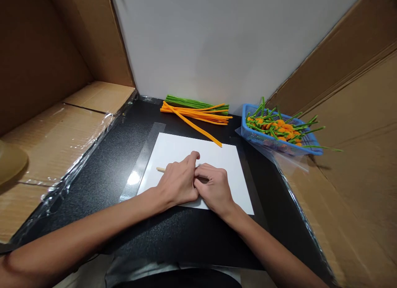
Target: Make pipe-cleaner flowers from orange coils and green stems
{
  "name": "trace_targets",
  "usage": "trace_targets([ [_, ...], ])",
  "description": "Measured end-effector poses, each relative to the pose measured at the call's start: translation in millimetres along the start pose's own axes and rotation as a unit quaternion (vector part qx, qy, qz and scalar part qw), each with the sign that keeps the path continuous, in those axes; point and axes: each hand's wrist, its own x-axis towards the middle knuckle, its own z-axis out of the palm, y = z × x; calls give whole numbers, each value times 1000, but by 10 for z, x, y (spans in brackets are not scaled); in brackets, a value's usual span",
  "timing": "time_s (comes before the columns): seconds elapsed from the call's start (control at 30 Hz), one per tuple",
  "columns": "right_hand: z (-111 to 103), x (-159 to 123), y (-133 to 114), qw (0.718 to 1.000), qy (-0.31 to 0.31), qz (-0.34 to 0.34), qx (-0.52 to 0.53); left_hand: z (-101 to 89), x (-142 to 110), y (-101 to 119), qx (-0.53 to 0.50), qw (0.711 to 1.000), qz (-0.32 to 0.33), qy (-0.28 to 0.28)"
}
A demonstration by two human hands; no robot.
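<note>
My left hand (178, 181) and my right hand (214, 189) are pressed together over a white paper sheet (214, 154) on the black tabletop (186, 234). A thin wooden stick (160, 169) sticks out to the left from my left hand's fingers, and the rest of it is hidden by my hands. My right hand's fingers curl against my left hand, so what they hold is hidden. Beyond the paper lie a bundle of green pipe cleaners (182, 100) and orange pipe cleaners (195, 112), with one loose orange piece (194, 129) reaching toward the sheet.
A blue plastic basket (251, 133) at the right holds orange and green pipe-cleaner pieces, some poking over its rim. Cardboard panels (52, 147) line both sides, with a white wall (211, 44) behind. Clear tape (145, 155) runs along the paper's left edge.
</note>
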Motion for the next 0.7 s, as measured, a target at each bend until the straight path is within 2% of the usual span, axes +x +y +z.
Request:
trace_targets([
  [0.17, 26, -1, -31, 999, 6, 34, -1, 14, -11, 45, -36, 999, -20, 5],
  [0.5, 72, 41, -47, 991, 5, 123, 45, 2, 8, 65, -21, 999, -25, 7],
  [0.6, 60, 58, -22, 992, -1, 111, 53, 13, 21, 56, -10, 1000, -22, 8],
  [0.7, 19, 88, 20, 995, -15, 88, 39, 12, 54, -9, -6, 1000, 21, 6],
])
